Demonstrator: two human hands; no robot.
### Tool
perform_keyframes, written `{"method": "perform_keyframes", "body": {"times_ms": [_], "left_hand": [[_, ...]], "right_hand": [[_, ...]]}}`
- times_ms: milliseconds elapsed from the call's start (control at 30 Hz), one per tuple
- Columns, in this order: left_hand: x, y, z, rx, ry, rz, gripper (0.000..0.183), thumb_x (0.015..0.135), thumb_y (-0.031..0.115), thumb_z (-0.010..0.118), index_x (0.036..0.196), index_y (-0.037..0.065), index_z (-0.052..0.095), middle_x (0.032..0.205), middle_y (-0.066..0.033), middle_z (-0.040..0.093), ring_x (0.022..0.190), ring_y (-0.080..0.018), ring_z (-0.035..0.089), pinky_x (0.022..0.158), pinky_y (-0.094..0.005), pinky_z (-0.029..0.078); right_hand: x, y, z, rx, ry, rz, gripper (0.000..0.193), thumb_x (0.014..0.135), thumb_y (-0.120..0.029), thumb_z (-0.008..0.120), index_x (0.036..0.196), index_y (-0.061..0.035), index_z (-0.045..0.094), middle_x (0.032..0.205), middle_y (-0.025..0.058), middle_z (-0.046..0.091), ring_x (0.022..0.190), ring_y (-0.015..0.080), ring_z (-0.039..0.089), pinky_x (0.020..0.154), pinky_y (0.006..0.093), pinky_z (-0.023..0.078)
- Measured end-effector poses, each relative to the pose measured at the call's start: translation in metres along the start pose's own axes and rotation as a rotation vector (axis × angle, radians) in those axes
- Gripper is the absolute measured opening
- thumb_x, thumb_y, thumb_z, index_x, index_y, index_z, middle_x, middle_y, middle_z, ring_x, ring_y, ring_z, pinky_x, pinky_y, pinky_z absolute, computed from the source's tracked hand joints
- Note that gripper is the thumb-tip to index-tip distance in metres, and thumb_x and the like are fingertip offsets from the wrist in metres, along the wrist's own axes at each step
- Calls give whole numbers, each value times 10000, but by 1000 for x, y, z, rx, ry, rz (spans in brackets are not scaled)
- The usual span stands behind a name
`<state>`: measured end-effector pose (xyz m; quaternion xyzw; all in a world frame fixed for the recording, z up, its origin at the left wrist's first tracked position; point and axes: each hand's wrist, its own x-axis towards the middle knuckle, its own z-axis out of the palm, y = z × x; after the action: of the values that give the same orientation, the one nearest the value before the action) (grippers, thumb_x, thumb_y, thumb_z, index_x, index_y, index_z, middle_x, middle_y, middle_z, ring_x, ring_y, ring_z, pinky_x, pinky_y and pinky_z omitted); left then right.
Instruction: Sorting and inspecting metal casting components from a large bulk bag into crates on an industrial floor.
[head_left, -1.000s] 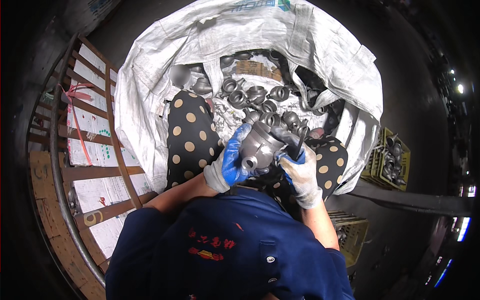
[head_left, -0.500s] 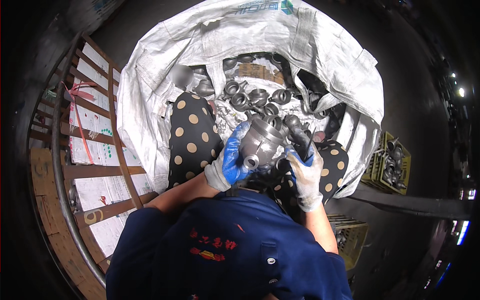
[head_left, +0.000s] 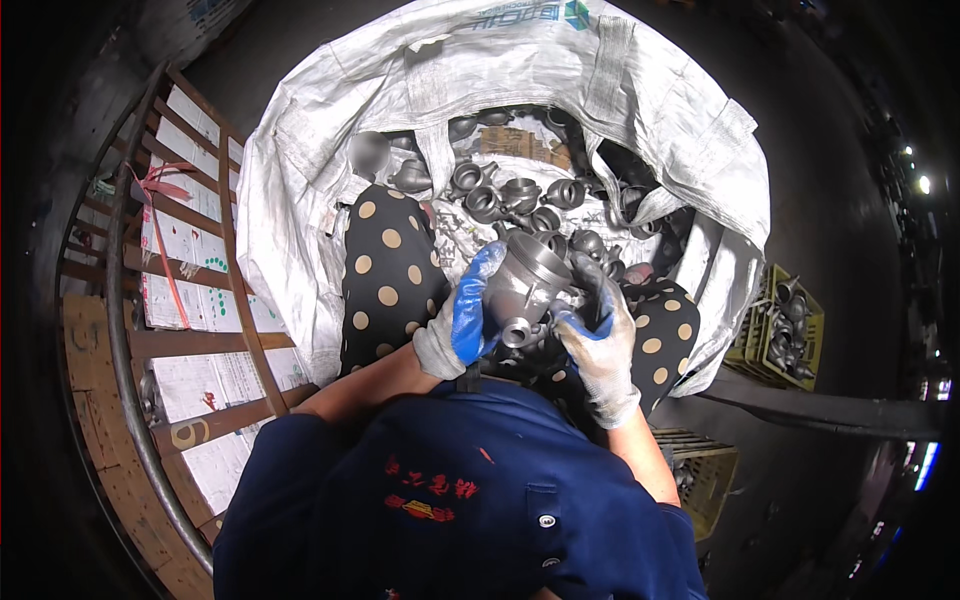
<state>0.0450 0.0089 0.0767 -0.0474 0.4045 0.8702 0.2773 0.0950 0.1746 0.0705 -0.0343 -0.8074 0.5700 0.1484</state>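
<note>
Right now my left hand and right hand, both gloved, are clamped around one grey cast-metal valve body held above the near edge of the big white woven sack, with plenty more grey castings left inside.

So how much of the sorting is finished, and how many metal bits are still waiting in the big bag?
Done: a yellow crate on the right already holds some grey castings. In hand: both gloved hands, left hand and right hand, grip one grey metal casting over the white bulk bag. Left: many loose castings lie in the bag.
</note>
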Motion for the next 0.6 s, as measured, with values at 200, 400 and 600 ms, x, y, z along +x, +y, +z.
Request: {"method": "perform_keyframes", "body": {"times_ms": [200, 400, 600], "left_hand": [[16, -32, -47, 721, -230, 759, 703, 827, 120, 665, 1390, 16, 257, 1327, -175, 425, 1194, -260, 486, 993, -400, 415], [13, -20, -30, 921, -188, 1000, 846, 748, 26, 720, 1408, 14, 190, 1332, -183, 414, 1202, -272, 474, 1020, -417, 392], [36, -42, -60, 49, -56, 137, 596, 888, 204, 578, 1385, 63, 282, 1286, -124, 485, 1166, -219, 502, 1006, -394, 422]], "right_hand": [[-11, -48, -6, 479, -58, 68, 395, 889, 50, 453, 1284, 55, 466, 1174, 148, 593, 805, 102, 565, 728, 236, 464], [-25, -42, 1, 382, -278, 105, 421, 896, 6, 489, 1315, 27, 455, 854, 47, 581, 660, 82, 512, 604, 223, 439], [-28, -38, -6, 582, -239, 326, 425, 909, -1, 471, 1332, 23, 431, 1105, 116, 612, 738, 89, 535, 639, 214, 447]]}}
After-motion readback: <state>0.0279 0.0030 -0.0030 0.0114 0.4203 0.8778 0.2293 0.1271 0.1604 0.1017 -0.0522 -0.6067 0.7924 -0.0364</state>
